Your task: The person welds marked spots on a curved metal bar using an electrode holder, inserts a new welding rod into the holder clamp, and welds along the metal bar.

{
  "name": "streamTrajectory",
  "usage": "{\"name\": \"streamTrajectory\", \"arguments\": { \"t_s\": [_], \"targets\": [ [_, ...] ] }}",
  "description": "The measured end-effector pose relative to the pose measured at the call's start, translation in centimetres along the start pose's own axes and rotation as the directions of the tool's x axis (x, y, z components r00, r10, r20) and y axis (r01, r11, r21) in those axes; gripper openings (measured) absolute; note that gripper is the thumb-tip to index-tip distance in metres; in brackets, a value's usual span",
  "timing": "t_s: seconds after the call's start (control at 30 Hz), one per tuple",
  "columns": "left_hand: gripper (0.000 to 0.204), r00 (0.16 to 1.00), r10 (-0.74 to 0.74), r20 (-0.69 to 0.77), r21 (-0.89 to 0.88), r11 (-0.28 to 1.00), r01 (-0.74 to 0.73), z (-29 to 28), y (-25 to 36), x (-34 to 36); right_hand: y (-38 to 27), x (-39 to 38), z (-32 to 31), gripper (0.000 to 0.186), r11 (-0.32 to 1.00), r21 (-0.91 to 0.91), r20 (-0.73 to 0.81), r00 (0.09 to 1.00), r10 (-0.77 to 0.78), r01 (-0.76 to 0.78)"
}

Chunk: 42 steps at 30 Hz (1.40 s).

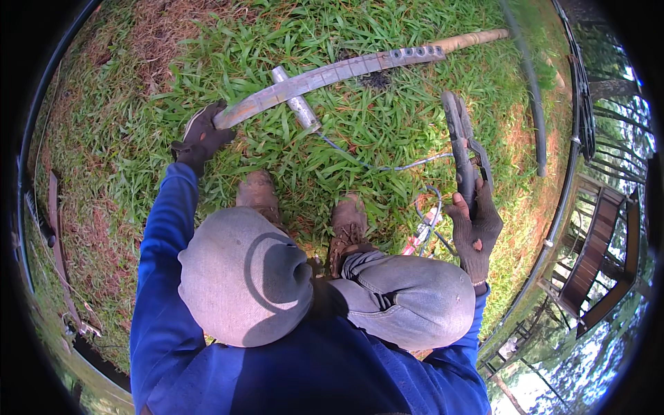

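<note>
A long, slightly curved metal strip (325,77) with a row of dark round spots near its far end slants over the grass. My left hand (203,133), in a dark glove, is closed on its near-left end. Beneath the strip, a short silvery metal cylinder (297,107) lies crosswise. At the right, my gloved right hand (478,228) is closed round the lower end of a dark long-jawed tool (459,138) with a lever-like side piece. The glove has worn openings showing a thumb and a knuckle.
A wooden pole (477,40) extends from the strip's far end. A thin bluish cable (415,163) runs over the grass (387,138) near a red-and-white item (420,234). My muddy boots (348,220) stand close by. A grey pipe (532,90) is farther right, with a wooden structure (591,252) beyond.
</note>
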<state>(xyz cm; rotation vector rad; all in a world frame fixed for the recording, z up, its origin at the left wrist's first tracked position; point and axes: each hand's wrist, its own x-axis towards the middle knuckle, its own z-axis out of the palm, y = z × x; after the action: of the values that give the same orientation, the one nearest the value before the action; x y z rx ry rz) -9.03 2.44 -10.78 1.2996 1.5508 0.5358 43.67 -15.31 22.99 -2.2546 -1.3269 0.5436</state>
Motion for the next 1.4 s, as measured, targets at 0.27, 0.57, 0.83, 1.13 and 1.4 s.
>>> {"name": "streamTrajectory", "arguments": {
  "t_s": [0.27, 0.57, 0.83, 1.13, 1.4],
  "targets": [
    [0.099, 1.0, -0.002, 0.017, -0.032, 0.999, 0.002, 0.1, 0.9, -0.2, 0.7, 0.0, -0.2, 0.058, 0.991, 0.102, 0.018, 0.996, 0.09, -0.091],
    [0.099, 0.997, -0.081, 0.02, 0.027, 0.996, 0.08, 0.0, 1.7, -0.4, 2.2, 0.0, 0.0, 0.061, 0.961, -0.154, 0.022, 0.973, -0.23, 0.231],
    [0.103, 0.996, 0.073, -0.04, 0.095, 0.993, -0.069, -0.1, 1.1, -0.4, 2.4, -0.1, 0.3, 0.057, 0.983, -0.055, 0.024, 0.985, -0.171, 0.173],
    [0.102, 0.995, -0.088, 0.037, -0.056, 0.994, 0.09, -0.1, 2.2, -0.6, 1.9, -0.3, 0.8, 0.056, 0.989, 0.114, 0.021, 0.995, -0.096, 0.093],
    [0.104, 1.0, -0.026, 0.013, 0.062, 0.998, 0.025, -0.3, 3.1, -0.9, 2.3, -0.2, 0.9, 0.057, 0.993, 0.089, 0.01, 0.996, -0.085, 0.084]
  ]
}}
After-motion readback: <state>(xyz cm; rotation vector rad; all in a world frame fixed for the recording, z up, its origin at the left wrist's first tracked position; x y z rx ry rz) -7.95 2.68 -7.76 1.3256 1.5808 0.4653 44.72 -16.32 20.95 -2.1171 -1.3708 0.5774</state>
